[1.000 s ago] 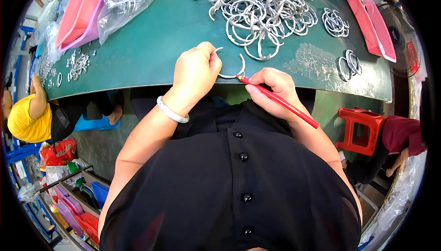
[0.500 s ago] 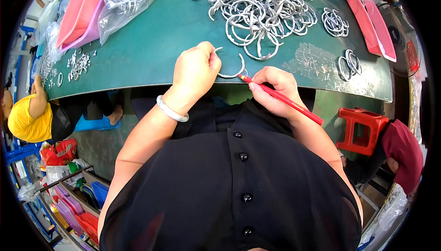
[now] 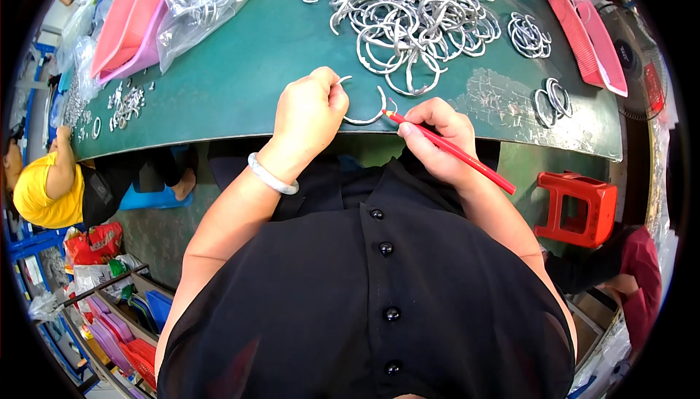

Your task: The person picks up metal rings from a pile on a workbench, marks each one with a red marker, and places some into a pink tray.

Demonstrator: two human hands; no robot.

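Observation:
My left hand (image 3: 312, 106) is closed around one side of a silvery open bangle (image 3: 367, 119), holding it just above the table's front edge. In my right hand (image 3: 442, 138) a red pencil (image 3: 470, 158) is pinched, its tip against the outer right side of the bangle near one end. A thin curl of something stands beside the tip, too small to make out. Beyond both hands lies a large heap of similar silvery bangles (image 3: 415, 12) on the green table (image 3: 255, 56).
Smaller bangle groups lie at right, a round bunch (image 3: 529, 36) and a few rings (image 3: 552, 103). Pink trays (image 3: 127, 27) and a clear bag (image 3: 211, 9) stand at left, near small metal pieces (image 3: 125, 105). A red stool (image 3: 576, 208) and a person in yellow (image 3: 47, 187) flank me.
The pencil tip has slid slightly up along the bangle's right side, with my right hand shifting a little upward. My left hand stays nearly still. The person at right has moved lower in view.

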